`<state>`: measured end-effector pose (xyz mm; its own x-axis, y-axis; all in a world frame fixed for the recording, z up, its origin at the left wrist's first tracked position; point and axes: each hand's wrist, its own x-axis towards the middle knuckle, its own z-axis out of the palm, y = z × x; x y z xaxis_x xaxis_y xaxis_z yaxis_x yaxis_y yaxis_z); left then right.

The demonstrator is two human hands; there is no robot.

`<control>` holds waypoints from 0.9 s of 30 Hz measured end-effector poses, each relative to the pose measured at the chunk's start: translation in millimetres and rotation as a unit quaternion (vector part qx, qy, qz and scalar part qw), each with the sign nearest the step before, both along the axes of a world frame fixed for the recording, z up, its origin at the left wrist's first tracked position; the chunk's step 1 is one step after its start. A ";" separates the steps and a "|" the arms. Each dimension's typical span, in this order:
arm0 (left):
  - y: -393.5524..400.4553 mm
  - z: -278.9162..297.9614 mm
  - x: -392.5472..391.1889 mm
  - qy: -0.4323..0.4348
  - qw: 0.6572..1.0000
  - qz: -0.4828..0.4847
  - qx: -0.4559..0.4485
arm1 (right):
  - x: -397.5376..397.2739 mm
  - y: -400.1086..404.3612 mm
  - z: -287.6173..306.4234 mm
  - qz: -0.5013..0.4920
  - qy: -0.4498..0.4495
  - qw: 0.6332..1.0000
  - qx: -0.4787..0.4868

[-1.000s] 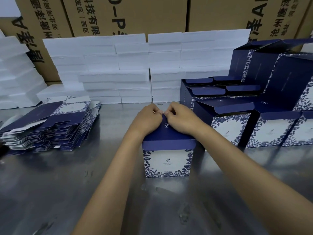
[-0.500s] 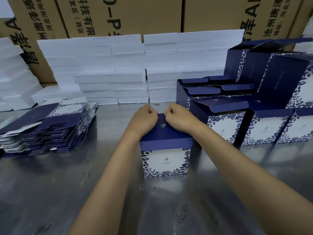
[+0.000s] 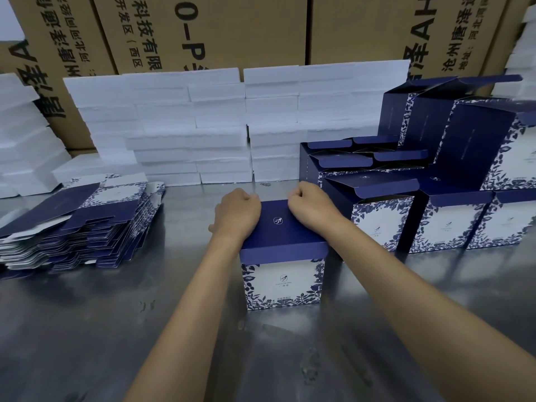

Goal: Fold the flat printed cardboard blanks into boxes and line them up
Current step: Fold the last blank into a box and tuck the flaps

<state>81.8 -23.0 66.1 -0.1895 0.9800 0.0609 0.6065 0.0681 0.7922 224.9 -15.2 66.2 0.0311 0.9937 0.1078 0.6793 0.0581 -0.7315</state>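
Head view, box: a blue-and-white printed box (image 3: 282, 268) stands upright on the metal table (image 3: 87, 329), its dark blue lid panel lying flat on top and its floral front facing the camera.
Left hand: the left hand (image 3: 237, 214) rests on the left far part of the box's lid, fingers curled under into a loose fist; I cannot tell whether they pinch an edge or only press down.
Right hand: the right hand (image 3: 311, 208) sits on the right far part of the lid, fingers curled the same way, knuckles at the box's back edge; its grasp is likewise hidden.
Change: a second ago both hands met close together at the middle of the lid's far edge; now they sit apart, one toward each far corner, and the lid lies flatter on the box.
Finished boxes: a group of folded boxes (image 3: 443, 219) stands just right of the box, several with lids up, more stacked behind them.
Flat blanks: a fanned pile of flat blanks (image 3: 78, 224) lies well left of the box.
Foam slabs: white foam slabs (image 3: 185, 126) are stacked behind the box.
Cartons: brown cartons (image 3: 203, 30) rise behind the slabs.
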 end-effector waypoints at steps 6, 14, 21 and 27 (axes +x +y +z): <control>1.7 -1.9 0.3 0.014 1.000 0.003 -0.005 | -0.8 -2.0 1.0 -0.015 -0.016 1.000 -0.013; 0.7 -2.4 -4.3 -0.024 0.999 0.034 0.014 | -3.3 -6.7 3.9 -0.036 -0.004 0.999 -0.032; 3.4 -7.6 -3.7 -0.079 0.992 0.052 0.087 | 1.2 -9.5 3.7 -0.095 -0.055 0.993 0.052; -4.4 10.0 -0.7 0.049 0.969 -0.056 0.236 | -10.2 -20.5 22.0 0.038 -0.288 0.920 0.264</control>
